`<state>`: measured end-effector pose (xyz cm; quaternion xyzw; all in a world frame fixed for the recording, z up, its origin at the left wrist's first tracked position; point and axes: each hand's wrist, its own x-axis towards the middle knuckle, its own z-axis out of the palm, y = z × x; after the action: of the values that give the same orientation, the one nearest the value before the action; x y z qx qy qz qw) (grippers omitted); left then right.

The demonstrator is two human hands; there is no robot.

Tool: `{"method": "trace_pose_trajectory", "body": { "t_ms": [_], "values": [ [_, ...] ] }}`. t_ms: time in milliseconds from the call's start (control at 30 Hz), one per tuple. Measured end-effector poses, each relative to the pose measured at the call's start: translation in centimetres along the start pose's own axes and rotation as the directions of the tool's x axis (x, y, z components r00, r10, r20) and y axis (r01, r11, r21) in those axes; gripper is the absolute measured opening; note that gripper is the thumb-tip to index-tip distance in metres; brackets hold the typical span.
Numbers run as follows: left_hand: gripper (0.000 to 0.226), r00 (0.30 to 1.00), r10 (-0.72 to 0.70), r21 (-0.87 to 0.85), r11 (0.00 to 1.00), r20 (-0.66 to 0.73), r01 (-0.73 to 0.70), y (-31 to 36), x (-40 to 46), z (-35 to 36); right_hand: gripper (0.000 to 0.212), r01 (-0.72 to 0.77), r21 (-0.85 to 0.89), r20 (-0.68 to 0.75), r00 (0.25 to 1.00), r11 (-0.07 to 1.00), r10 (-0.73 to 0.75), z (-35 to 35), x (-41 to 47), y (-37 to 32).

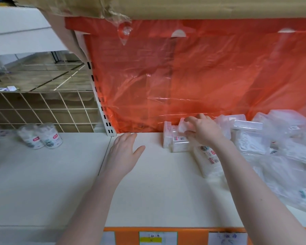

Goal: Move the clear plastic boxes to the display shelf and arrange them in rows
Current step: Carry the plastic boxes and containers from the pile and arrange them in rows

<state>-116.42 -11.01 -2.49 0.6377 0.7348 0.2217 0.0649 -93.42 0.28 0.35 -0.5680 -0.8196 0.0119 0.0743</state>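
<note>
Right hand (204,131) pinches 1 clear box (183,125) at the back of the shelf (166,191) by 2 standing ones (175,140) — left hand (124,149) flat, holding nothing. Boxes look light, stiff, slick — I'd grab the short sides.
</note>
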Motion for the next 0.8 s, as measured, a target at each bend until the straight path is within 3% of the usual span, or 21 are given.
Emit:
{"method": "trace_pose_trajectory", "body": {
  "t_ms": [333,800],
  "values": [
    [0.05,0.999,0.032,-0.037,0.999,0.043,-0.03,0.1,1.5,0.3,0.056,-0.119,0.026,-0.028,0.992,0.993,0.12,-0.4,-0.9,-0.9],
    [0.037,0.967,0.069,-0.295,0.955,0.245,0.006,5.2,6.0,3.4,0.06,-0.16,0.321,-0.292,0.921,0.934,0.258,-0.9,-8.3,-1.2]
  ]
}}
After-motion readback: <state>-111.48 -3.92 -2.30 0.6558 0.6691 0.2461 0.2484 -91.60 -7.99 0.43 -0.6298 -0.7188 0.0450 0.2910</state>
